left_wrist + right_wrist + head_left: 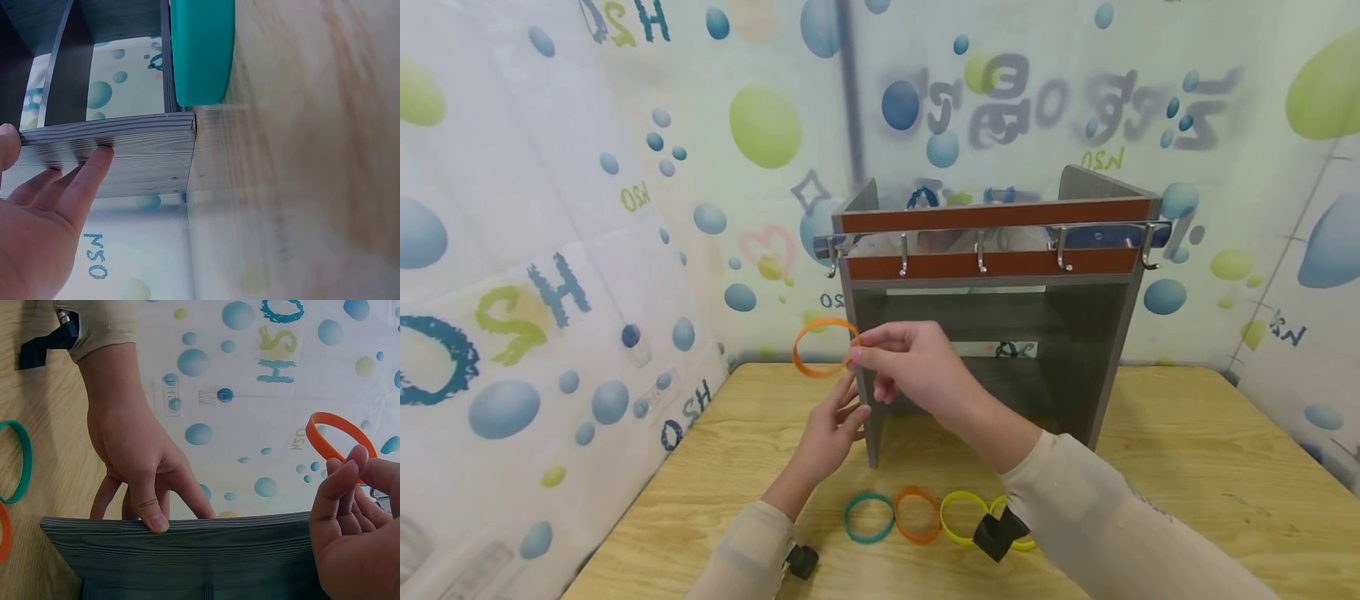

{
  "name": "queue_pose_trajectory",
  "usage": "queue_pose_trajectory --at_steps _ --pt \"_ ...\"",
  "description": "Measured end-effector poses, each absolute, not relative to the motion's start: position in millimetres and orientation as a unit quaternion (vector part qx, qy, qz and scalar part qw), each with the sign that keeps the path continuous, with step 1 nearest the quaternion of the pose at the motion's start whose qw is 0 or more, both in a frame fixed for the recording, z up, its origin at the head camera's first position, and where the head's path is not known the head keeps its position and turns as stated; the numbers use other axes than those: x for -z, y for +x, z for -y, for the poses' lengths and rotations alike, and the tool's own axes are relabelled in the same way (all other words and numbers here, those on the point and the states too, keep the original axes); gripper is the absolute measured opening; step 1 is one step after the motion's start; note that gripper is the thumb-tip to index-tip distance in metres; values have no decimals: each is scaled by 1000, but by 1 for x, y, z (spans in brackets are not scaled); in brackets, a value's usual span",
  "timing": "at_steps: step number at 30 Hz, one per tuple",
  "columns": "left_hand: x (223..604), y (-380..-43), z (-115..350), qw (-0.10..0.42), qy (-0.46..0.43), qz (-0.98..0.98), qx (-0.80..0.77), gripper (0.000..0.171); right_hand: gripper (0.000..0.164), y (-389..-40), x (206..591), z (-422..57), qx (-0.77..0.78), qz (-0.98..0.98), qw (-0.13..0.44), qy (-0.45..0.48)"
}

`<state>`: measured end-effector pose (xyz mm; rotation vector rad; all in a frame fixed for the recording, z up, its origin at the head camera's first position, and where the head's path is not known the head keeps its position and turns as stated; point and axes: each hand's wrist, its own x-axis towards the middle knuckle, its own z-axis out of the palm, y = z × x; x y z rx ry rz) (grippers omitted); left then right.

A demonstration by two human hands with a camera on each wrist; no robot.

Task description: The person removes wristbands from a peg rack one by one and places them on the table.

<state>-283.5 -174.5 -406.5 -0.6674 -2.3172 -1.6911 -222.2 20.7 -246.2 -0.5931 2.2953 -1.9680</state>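
My right hand (917,367) pinches an orange wristband (796,354) between thumb and fingertips, holding it up at the left of a grey wooden shelf unit (1105,358). In the right wrist view the orange wristband (322,444) stands out beyond my right hand (362,531). Below it, my left hand (823,442) rests against the unit's left side panel. The left wrist view shows my left hand (44,231) with fairly straight fingers on the panel's outer face and the thumb near its front edge. Metal hooks (980,250) line a rail across the unit's top front.
On the wooden table (700,500) lie a teal wristband (847,527), another orange wristband (898,521) and yellow wristbands (946,525), partly hidden by my right wrist's black camera mount (996,533). A patterned sheet (587,250) hangs behind and left.
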Motion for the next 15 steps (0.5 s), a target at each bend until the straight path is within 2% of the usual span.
queue_pose_trajectory --at_steps 8,15 --pt "409 -285 175 101 -228 783 569 68 22 -222 254 -26 639 -745 41 -185" --pt "407 -285 175 93 -226 781 575 70 24 -220 263 -34 635 -751 51 -174"
